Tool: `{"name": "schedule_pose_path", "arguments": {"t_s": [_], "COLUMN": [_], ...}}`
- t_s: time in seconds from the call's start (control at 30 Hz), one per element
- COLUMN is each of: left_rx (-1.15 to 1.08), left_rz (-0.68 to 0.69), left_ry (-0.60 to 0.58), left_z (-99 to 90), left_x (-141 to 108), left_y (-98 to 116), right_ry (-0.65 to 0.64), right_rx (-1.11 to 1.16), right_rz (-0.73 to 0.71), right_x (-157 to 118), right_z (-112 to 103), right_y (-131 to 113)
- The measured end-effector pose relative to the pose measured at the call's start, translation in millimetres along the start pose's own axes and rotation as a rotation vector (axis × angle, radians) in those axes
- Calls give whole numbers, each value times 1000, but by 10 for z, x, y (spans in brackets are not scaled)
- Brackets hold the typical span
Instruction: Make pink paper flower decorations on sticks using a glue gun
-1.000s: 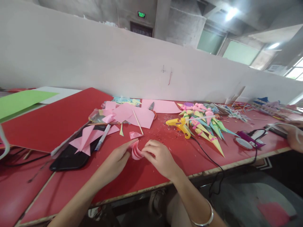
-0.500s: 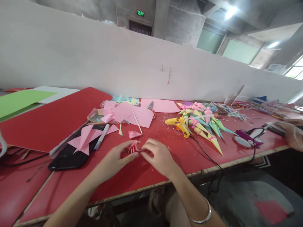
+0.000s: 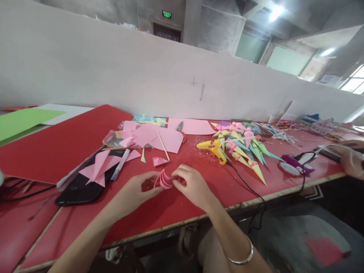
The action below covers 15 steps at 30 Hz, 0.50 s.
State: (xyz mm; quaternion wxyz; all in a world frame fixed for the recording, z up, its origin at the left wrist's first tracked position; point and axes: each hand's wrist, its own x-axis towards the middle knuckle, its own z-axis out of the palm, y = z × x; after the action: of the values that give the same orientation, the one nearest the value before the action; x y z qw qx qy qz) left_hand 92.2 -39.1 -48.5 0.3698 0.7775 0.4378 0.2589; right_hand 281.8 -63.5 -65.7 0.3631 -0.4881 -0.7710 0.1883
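Note:
A curled pink paper piece (image 3: 164,179) with several layers is held between my two hands above the red table (image 3: 148,222). Fingers and thumb of my left hand (image 3: 142,189) grip its left side. My right hand (image 3: 190,185) pinches its right edge. Just behind them lies a small folded pink paper (image 3: 160,161), with a thin stick (image 3: 163,145) resting on larger pink sheets (image 3: 170,139). To the right of my hands is a yellow glue gun (image 3: 213,149), beside a pile of pastel paper cones (image 3: 241,142).
A black phone-like slab (image 3: 76,192) with cut pink paper and a marker (image 3: 120,165) lies left. Scissors (image 3: 180,126) are at the back. A large red sheet (image 3: 62,144) covers the left side. Another person's hand (image 3: 351,159) is at the far right, near a purple object (image 3: 297,165).
The pink paper piece has turned and spread between my fingers, showing more of its layers. Both hands keep hold of it. The whole view has shifted slightly.

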Motion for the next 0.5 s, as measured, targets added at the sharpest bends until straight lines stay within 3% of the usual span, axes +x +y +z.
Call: {"name": "schedule_pose_path", "arguments": {"t_s": [0.33, 0.5], "left_rx": [42, 8], "left_rz": [14, 32], "left_ry": [81, 33], "left_z": [19, 5], "left_x": [23, 21], "left_y": [-13, -46], "right_ry": [-8, -3], "right_rx": [-69, -58], "right_rz": [-29, 3], "right_x": [-8, -1], "right_z": [24, 23], "right_y": [-29, -4]}}
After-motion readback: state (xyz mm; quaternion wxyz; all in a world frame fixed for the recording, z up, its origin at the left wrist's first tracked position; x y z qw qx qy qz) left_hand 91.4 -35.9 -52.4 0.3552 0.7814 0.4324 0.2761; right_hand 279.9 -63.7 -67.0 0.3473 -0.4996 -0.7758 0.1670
